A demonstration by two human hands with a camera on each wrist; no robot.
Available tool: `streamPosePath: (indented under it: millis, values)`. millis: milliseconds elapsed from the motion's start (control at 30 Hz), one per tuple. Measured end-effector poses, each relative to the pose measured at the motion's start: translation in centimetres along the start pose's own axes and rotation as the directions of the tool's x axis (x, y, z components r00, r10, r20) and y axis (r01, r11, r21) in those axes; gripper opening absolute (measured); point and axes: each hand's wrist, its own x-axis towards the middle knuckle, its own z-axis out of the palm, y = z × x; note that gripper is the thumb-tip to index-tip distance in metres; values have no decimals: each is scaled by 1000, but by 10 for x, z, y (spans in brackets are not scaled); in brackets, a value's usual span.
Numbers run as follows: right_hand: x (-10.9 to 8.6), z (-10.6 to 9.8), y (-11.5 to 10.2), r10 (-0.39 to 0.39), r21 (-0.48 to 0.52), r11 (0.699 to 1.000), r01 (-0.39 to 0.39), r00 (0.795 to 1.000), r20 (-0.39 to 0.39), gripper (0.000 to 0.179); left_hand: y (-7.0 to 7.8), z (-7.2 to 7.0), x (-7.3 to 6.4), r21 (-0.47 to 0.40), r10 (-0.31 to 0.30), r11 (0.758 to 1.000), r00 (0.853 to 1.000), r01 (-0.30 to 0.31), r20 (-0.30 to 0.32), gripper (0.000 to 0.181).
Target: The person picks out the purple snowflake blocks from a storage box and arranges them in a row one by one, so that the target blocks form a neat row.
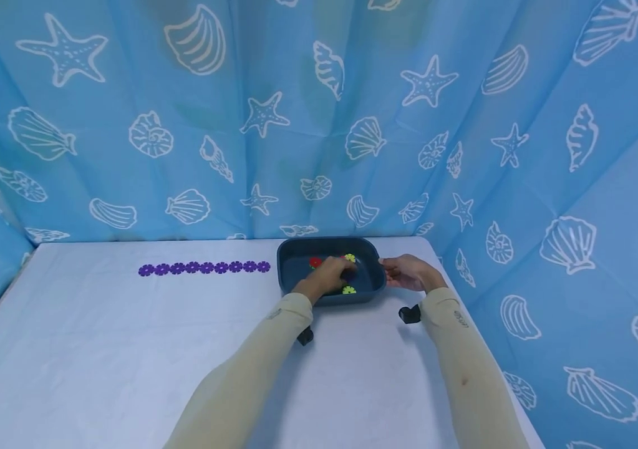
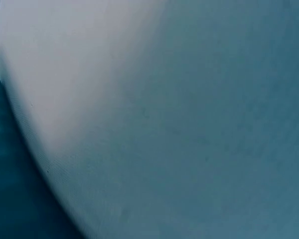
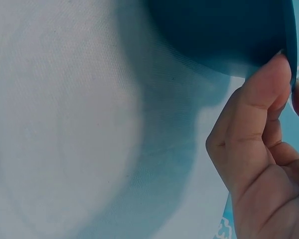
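A dark blue-grey tub (image 1: 302,300) stands on the table near its back edge. Inside it lie a red flower-shaped disc (image 1: 315,262) and yellow-green flower-shaped discs (image 1: 349,290). My left hand (image 1: 327,275) reaches down into the tub, back of the hand up; its fingertips are blurred and I cannot tell whether they hold a disc. At the tub's right end, my right hand (image 1: 408,272) pinches the rim between thumb and fingers, also seen as the hand (image 3: 264,144) in the right wrist view. The left wrist view shows mostly tablecloth, with the tub's wall (image 2: 20,189) at its left edge.
Left of the tub runs a straight row of several purple flower-shaped discs (image 1: 207,267), edge to edge. The table (image 1: 100,349) wears a white cloth. Blue curtains (image 1: 296,125) with white shells and starfish hang behind it and along the right side.
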Motion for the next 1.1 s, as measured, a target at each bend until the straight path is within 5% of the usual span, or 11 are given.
streamPosePath:
  millis: [333,533,833,1100]
  values:
    - [-1,0,-2,13,6,1000,-13,1000,7,41,2,-3,2,87,17,996,1000,-17,12,35]
    - [-2,0,-2,14,18,1000,-15,1000,21,41,3,-4,2,15,-10,1000,1000,10,8,37]
    - [1,7,-3,5,18,1000,-6,999,38,40,-6,-12,-7,-95,-1,995,996,-7,-87,36]
    - [-1,2,-2,-1,0,1000,1,1000,26,48,-12,-42,-18,-129,22,991,983,-46,-184,37]
